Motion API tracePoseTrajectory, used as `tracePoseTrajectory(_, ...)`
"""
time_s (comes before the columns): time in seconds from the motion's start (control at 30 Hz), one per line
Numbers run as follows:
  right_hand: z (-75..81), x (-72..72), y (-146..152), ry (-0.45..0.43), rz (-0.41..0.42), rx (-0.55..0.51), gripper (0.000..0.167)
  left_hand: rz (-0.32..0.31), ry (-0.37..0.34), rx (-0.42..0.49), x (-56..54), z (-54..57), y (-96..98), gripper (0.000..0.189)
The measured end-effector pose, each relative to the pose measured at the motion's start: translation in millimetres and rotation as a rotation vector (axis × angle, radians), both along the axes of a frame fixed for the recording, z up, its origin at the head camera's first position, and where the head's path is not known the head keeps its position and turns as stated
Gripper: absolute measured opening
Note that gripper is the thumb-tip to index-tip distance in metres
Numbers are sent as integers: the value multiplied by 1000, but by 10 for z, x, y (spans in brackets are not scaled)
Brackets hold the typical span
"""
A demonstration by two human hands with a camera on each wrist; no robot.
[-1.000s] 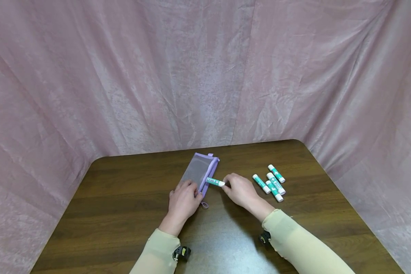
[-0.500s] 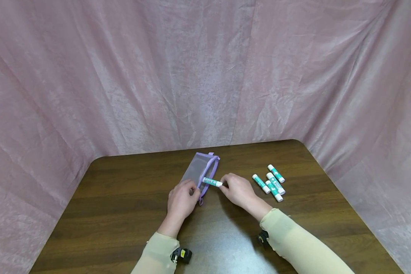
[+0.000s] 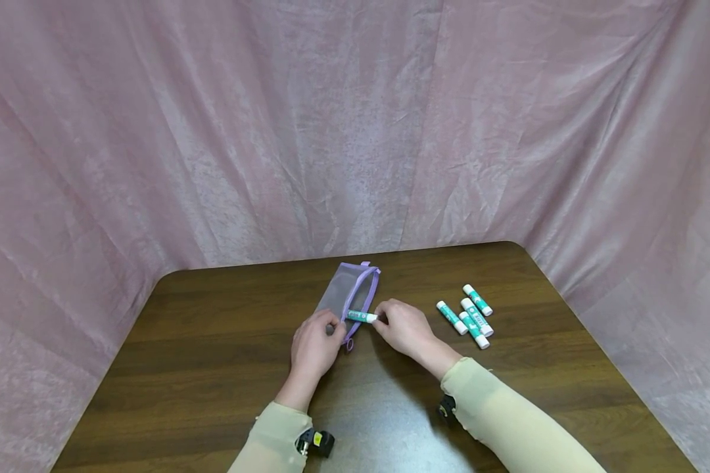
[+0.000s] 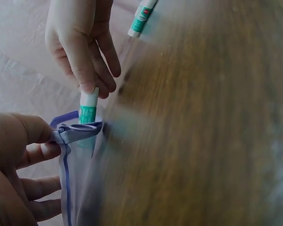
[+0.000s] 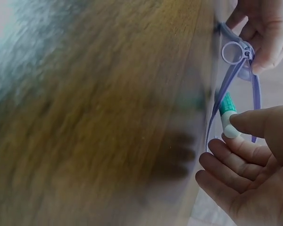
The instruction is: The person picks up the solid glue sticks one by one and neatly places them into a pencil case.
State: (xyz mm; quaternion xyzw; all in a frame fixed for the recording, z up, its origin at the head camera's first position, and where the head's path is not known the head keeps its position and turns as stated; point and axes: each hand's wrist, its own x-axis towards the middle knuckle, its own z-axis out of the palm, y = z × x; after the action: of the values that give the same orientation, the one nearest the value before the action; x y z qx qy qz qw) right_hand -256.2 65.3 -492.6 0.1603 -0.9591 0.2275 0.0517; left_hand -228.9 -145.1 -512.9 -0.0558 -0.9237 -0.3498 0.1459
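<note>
Tabletop [image 3: 213,348] below — a tube [image 3: 361,316] juts from the pinching right hand [image 3: 405,327] into the pouch [image 3: 337,289] the left hand [image 3: 315,345] pinches.

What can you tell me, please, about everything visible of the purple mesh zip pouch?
The purple mesh zip pouch is long and narrow, with greyish see-through mesh, purple edging and a zip along one long side. A ring-shaped zip pull sits at the near end, a small tab at the far end. It lies slantwise on the wood-grain table, its mouth gaping toward the right hand, a glue stick partly inside. The left hand pinches it near the zip pull.
</note>
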Motion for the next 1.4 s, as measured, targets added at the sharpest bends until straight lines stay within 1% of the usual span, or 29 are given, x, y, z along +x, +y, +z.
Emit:
tracePoseTrajectory(0.13,-20,-22,-30,-5,0,-1,12,10,4,16,-15,3,5,20)
tracePoseTrajectory(0.43,-47,-66,-87,3,5,2,12,49,-23,46,-31,-12,19,15)
tracePoseTrajectory(0.73,-61,-118,-165,-6,-2,-14,12,65,-58,101,-25,-3,26,15)
tracePoseTrajectory(0.97,-87,-145,-204,23,14,-28,12,84,-70,110,-27,16,28,13)
tracePoseTrajectory(1.03,-88,-149,-215,34,22,-30,13,84,-71,112,-25,18,31,12)
tracePoseTrajectory(1.13,-84,-156,-236,26,31,-46,14,78,-76,116,-24,18,32,13)
tracePoseTrajectory(1.3,-101,-191,-268,-21,26,-69,14,67,-80,117,-24,7,26,13)
tracePoseTrajectory(1.4,-114,-216,-272,-30,24,-86,12,63,-75,122,-24,-3,25,12)
